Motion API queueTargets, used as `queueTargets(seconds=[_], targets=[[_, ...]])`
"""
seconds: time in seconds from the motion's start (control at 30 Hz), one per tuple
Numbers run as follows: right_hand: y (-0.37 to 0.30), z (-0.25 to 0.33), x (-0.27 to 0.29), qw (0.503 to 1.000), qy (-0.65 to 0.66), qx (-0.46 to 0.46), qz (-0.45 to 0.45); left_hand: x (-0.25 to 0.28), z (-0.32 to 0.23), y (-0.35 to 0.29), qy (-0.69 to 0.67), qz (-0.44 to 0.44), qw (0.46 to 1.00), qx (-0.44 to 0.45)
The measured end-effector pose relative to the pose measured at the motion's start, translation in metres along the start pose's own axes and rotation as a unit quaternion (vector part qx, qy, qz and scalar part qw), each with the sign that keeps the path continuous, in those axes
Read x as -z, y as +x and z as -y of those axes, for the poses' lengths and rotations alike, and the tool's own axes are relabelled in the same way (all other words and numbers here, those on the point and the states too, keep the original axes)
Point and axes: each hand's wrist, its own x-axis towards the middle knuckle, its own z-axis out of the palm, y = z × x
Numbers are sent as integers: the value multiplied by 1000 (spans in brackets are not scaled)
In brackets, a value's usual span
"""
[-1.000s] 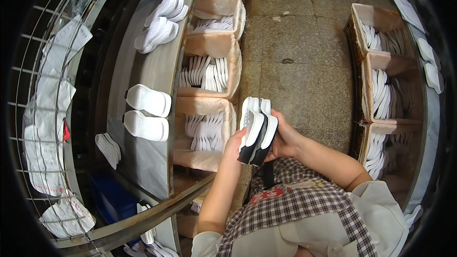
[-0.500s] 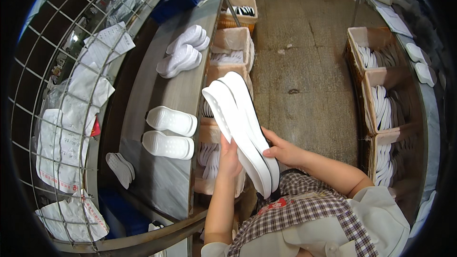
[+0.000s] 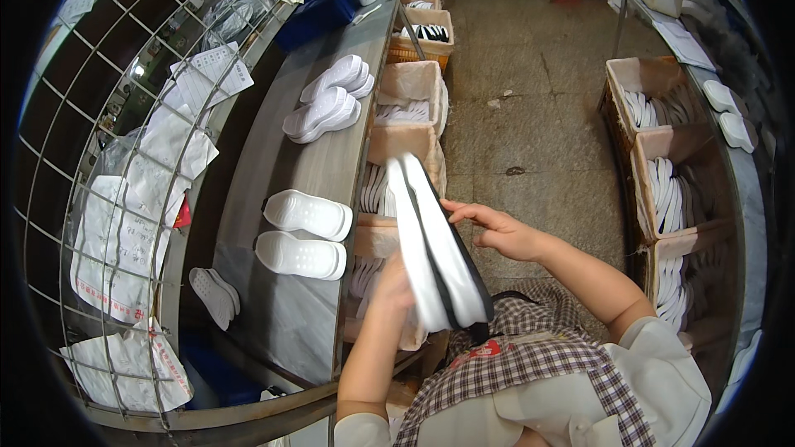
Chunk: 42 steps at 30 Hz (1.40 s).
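A pair of white shoe soles (image 3: 424, 240) with black undersides is held upright, pressed together in front of my apron. My left hand (image 3: 395, 285), smeared by motion, grips the pair along its left side; its fingers are partly hidden behind the soles. On the other side my right hand (image 3: 495, 230) has its fingers apart, with the index fingertip at the black edge of the outer sole. It does not grip the pair. To the left, two stacks of white soles (image 3: 302, 255) lie on the grey workbench (image 3: 302, 327).
Further along the bench are more white soles (image 3: 323, 114) and a blue bin (image 3: 319, 12). Lined baskets (image 3: 406, 145) holding soles run along the bench's side. More baskets (image 3: 642, 149) stand across the aisle at right. A wire grid (image 3: 108, 223) with papers borders the left.
The soles have turned more upright and edge-on, tipping toward me. My right hand has loosened from their side, its fingers now extended. The left hand still holds them.
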Motion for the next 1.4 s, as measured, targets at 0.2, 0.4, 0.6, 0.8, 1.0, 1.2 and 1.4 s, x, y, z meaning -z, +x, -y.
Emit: queueTargets(seconds=[0.2, 0.4, 0.6, 0.8, 1.0, 1.2, 1.4], targets=[[-13, -5, -43, 987, -131, 82, -52, 29, 34, 24, 9, -77, 972, -221], [-10, 1, -35, 976, -148, 115, -114, 56, 42, 43, -77, -20, 991, -106], [-15, -1, -7, 780, 615, 37, -109, 37, 28, 36, -347, 351, 849, -187], [-19, -15, 7, 727, 679, 17, -101, 33, 21, 29, -305, 322, 873, -203], [-13, -18, -6, 902, 387, -20, -190, 18, 23, 30, -56, 17, 963, -265], [-2, -19, -32, 981, 153, -80, -83, 17, 21, 19, -9, -59, 994, -97], [-6, -21, -11, 994, 35, -8, -105, 58, -65, -6, -123, -6, 966, -226]])
